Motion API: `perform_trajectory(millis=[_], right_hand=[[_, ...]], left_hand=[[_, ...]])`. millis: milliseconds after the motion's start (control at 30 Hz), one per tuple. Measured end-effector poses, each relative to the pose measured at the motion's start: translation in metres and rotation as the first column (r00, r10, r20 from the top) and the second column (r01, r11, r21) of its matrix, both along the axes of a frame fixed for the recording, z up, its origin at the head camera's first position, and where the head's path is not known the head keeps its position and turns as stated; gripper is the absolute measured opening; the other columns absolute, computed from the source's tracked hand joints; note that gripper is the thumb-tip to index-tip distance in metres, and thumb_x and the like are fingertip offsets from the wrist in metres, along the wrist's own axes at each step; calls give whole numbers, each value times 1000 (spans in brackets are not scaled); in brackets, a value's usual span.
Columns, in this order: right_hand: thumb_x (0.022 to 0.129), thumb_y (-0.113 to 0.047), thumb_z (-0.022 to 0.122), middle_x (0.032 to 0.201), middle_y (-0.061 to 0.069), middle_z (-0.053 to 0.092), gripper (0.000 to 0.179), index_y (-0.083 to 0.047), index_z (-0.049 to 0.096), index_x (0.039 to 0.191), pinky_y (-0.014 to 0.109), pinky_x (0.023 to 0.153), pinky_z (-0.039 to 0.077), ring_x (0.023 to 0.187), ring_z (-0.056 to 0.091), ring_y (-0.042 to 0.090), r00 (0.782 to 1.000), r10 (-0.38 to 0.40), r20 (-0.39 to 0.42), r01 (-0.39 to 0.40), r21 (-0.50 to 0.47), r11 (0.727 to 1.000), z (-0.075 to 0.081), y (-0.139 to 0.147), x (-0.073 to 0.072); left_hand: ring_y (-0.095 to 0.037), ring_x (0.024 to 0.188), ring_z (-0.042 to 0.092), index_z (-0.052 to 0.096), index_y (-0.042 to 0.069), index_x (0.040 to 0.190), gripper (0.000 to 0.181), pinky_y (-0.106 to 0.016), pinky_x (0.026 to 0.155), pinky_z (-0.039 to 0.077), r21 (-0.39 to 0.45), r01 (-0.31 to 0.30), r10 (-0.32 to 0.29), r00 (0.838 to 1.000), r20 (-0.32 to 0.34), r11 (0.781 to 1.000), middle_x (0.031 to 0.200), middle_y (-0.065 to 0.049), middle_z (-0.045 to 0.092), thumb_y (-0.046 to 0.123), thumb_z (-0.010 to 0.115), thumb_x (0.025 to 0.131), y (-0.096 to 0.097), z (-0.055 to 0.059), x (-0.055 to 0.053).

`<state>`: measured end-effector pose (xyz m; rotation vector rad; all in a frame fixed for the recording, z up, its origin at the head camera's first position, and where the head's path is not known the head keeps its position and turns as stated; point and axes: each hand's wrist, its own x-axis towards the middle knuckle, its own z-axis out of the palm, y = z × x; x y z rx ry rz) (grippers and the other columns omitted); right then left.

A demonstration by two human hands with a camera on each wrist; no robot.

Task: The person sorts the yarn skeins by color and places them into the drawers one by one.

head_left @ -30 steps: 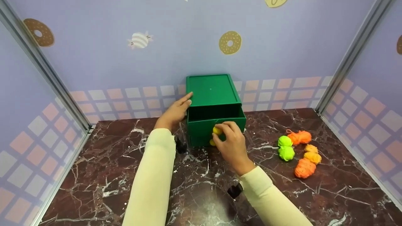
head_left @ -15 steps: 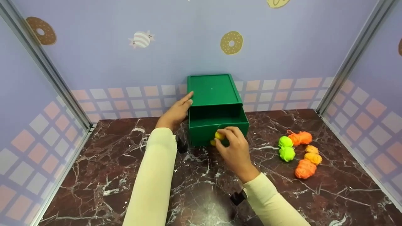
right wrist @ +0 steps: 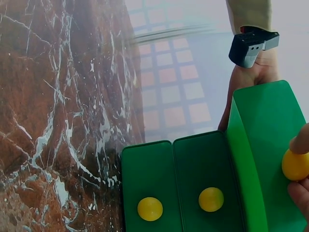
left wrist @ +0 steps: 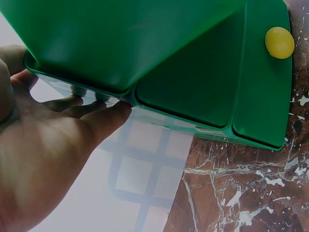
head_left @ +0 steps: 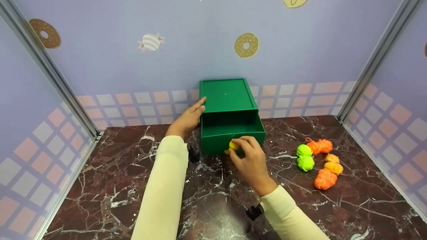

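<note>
A green drawer unit (head_left: 227,95) stands against the back wall, its top drawer (head_left: 213,144) pulled part way out and nothing visible inside from the head view. My right hand (head_left: 252,163) pinches that drawer's round yellow knob (head_left: 233,145) between thumb and fingers. On the unit's left side rests my left hand (head_left: 186,121), fingers extended along the wall near the top edge. Seen from the right wrist, two lower drawers are closed, each with a yellow knob (right wrist: 150,209) on its front (right wrist: 147,169).
To the right on the dark marbled table (head_left: 133,190) lie small yarn bundles: lime green (head_left: 305,158), orange (head_left: 320,146), yellow-orange (head_left: 333,167) and a nearer orange one (head_left: 325,179). Patterned lilac panels (head_left: 196,43) enclose the back and sides.
The top drawer has slid further out toward me, with my right hand moving back and slightly right on its knob. My left hand stays against the unit's side.
</note>
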<state>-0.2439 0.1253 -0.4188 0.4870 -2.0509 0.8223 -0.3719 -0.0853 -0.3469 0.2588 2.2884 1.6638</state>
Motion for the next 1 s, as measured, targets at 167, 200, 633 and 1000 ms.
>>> perform_trajectory(millis=[167, 200, 633, 1000], right_hand=[[81, -10, 78, 103, 7, 62, 24, -8, 72, 104, 31, 82, 56, 92, 63, 17, 1000, 9, -5, -9, 3, 1000, -1, 2, 1], [81, -11, 78, 103, 7, 62, 24, -8, 72, 104, 31, 82, 56, 92, 63, 17, 1000, 11, -6, -11, -1, 1000, -2, 3, 1], [83, -15, 76, 100, 7, 64, 25, -9, 70, 106, 27, 66, 49, 78, 57, 14, 1000, 10, -25, -10, -33, 999, -6, 18, -1], [83, -13, 73, 98, 8, 65, 19, -8, 71, 101, 35, 71, 54, 81, 63, 19, 1000, 5, -22, -7, -75, 997, -6, 31, -1]], left_hand=[[-23, 152, 5, 20, 52, 150, 48, -53, 121, 11, -5, 0, 0, 1000, 7, 1000, 164, 9, 7, 45, 35, 105, 1, 1, 1], [-23, 152, 5, 20, 52, 149, 48, -54, 121, 11, -12, 2, -2, 1000, 8, 1000, 164, 9, 6, 45, 35, 104, 1, 1, 1], [-24, 152, 5, 17, 47, 153, 51, -53, 121, 11, -35, 9, -8, 1000, 14, 999, 164, 6, 7, 43, 34, 105, 0, 7, 6], [-24, 152, 6, 17, 47, 152, 50, -52, 121, 10, -73, 10, -10, 1000, -6, 997, 164, 6, 8, 42, 33, 106, 1, 11, 8]])
